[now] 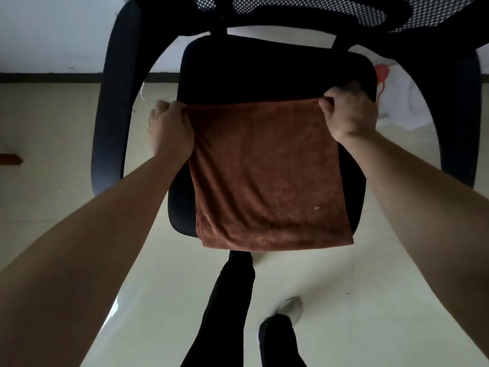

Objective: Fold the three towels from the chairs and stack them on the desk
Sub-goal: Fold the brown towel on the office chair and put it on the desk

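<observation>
Towel (267, 176): brown, mid-fold on chair (211, 75); left hand (170, 125), right hand (349, 112) pinch far corners. Next: fold toward near edge.

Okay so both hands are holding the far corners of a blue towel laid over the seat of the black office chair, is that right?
Not quite: the towel is rust brown, not blue. The head view shows it. The rest holds: the left hand and the right hand each grip a far corner of it, and it lies over the seat of the black office chair.
</observation>
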Available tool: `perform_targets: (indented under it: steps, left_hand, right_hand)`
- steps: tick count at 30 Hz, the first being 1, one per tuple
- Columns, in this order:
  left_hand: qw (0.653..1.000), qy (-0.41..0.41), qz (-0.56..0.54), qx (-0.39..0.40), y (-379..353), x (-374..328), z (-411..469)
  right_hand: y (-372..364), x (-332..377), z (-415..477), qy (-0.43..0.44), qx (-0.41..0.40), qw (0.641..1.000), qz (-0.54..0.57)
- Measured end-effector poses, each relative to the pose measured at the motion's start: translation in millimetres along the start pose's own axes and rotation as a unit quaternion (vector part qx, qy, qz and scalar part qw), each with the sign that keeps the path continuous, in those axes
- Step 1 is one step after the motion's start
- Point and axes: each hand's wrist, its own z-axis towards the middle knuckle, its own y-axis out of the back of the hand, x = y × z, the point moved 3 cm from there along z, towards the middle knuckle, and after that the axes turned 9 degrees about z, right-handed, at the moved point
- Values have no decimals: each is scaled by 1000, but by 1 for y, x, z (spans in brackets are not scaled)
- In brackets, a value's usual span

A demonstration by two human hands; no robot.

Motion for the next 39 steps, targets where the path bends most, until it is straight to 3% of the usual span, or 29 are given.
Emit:
perform_targets:
  steps: [2,5,7,10,14,18,22,26,29,32,36,39]
  left_hand:
    - [999,-43,17,1,0,-6,-1]
    - [988,-120,93,33,-3,-11,-5]
    - [980,-147,134,25,-2,-11,-4]
    - [981,-174,90,-7,7,-13,-3]
    - [993,-61,-65,-79,24,-10,6]
    - [997,-44,-56,-33,31,-13,11]
    - [998,-26,-48,-35,43,-27,-3]
    - [993,13,-73,-92,62,-29,-30]
    - [993,4,-68,-101,62,-15,-75]
    - [998,-18,-16,-62,45,-1,-136]
    - [987,-98,110,63,9,13,-200]
    - [987,-95,124,35,0,19,-224]
  right_hand:
    - [0,3,1,33,-3,999,-26]
    - [-7,8,1,94,92,991,-8]
    - [-5,10,1,111,108,988,-1]
    - [7,11,0,103,92,989,59]
    - [31,5,-3,79,-2,987,142]
    - [42,-9,1,48,-18,986,157]
    - [53,-10,-5,74,-14,981,181]
    - [71,-16,-24,103,-88,979,152]
    - [71,-28,-65,145,-70,983,84]
    - [54,-42,-125,224,-13,974,15]
    - [27,-59,-176,263,23,964,-36]
    - [14,-69,-195,264,0,963,-56]
